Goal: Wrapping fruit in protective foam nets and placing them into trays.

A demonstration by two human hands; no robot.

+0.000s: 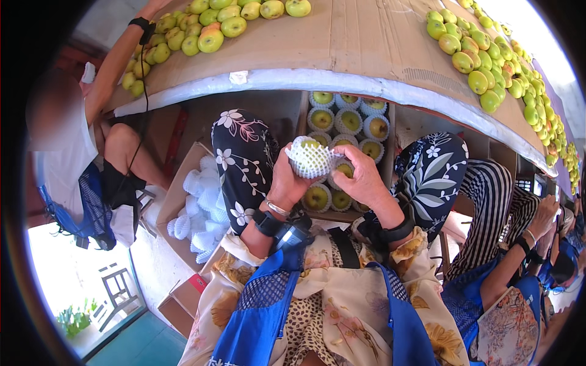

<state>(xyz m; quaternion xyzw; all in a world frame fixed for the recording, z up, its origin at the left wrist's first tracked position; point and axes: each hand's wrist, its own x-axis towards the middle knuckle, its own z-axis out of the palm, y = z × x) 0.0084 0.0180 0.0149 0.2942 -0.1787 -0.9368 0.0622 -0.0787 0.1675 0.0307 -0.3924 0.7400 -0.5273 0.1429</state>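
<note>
My left hand (290, 180) cups a green apple wrapped in a white foam net sleeve (313, 158). With thumb and forefinger, my right hand (361, 176) pinches the sleeve's edge at the apple's right side. Some green skin shows through the mesh and at the top opening. Below my hands, between my knees, a cardboard box (391, 132) holds rows of apples in foam nets (350, 121). My hands and the held apple hide part of these rows.
A carton of loose white foam nets (201, 206) stands left of my knee. Ahead, a cardboard-covered table (357, 41) with a padded edge bears piles of green apples (210, 40) (490, 59). One person (68, 178) sits at left, reaching to the table; others (508, 274) sit at right.
</note>
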